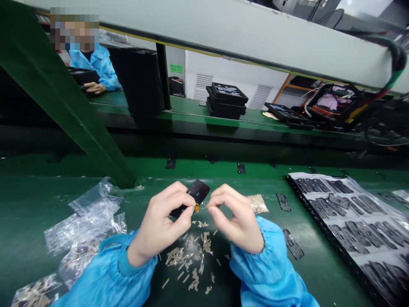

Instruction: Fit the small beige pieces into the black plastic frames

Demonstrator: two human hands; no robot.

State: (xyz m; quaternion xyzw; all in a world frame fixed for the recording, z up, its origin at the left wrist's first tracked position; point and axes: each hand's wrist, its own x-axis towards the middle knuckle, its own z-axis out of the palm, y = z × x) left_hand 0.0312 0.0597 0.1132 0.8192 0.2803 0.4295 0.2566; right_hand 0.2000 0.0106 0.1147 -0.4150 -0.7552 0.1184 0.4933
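Observation:
My left hand (168,211) grips a thin black plastic plate (198,190) between thumb and fingers, tilted up above the table. A small orange-yellow tab (197,208) sticks out at the plate's lower edge by my left thumb. Just to the right, my right hand (234,213) is closed in a pinch, its fingertips close to the plate but apart from it. Whatever it pinches, if anything, is too small to make out. Below both hands, small beige strips and cut pieces (175,257) lie scattered on the green table (140,294).
Clear plastic bags (86,217) lie at left, some with beige pieces. A small bag (257,204) and loose black plates (293,244) sit at right, beside a black-edged tray (319,226) of plates. A green post (64,94) slants at left. Behind the shelf, a person (96,64) handles a black box.

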